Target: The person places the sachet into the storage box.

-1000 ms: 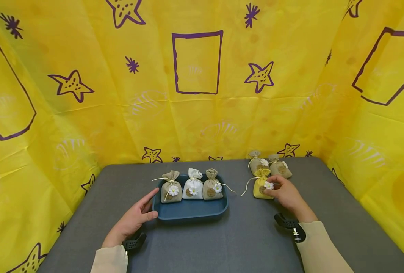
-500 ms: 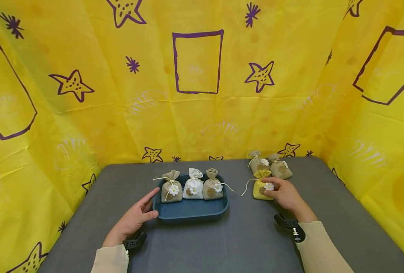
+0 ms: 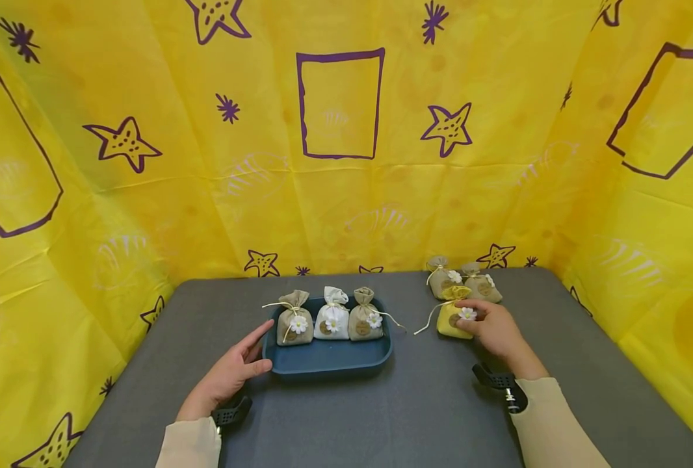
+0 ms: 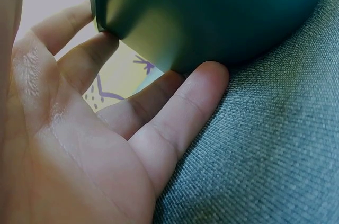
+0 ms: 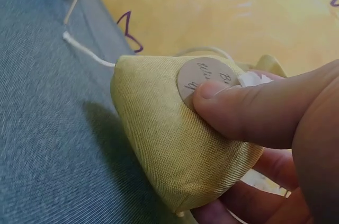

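Note:
My right hand (image 3: pixel 493 326) pinches a small yellow drawstring sachet (image 3: pixel 448 318) from its right side. In the right wrist view my thumb presses the round paper label (image 5: pixel 198 81) on the sachet (image 5: pixel 153 118), and the other fingers lie behind it. A shadow shows on the cloth under the bag. My left hand (image 3: pixel 227 377) rests against the left end of a dark blue tray (image 3: pixel 329 372), thumb at the front corner. Its fingers reach along the tray wall (image 4: pixel 201 23) in the left wrist view, nearly straight. A white sachet (image 3: pixel 331 320) stands in the tray between two beige sachets (image 3: pixel 294 324).
Two more beige sachets (image 3: pixel 440 281) stand at the table's back right, just behind the yellow one. Loose cord ends (image 3: pixel 394 320) hang over the tray's right rim. Grey cloth covers the table (image 3: pixel 346 422), with a yellow printed curtain (image 3: pixel 346 214) around its back and sides.
The yellow sachet has shifted slightly right and leans over, its neck tipped to the right, in my right hand. My left hand and the tray stay in place.

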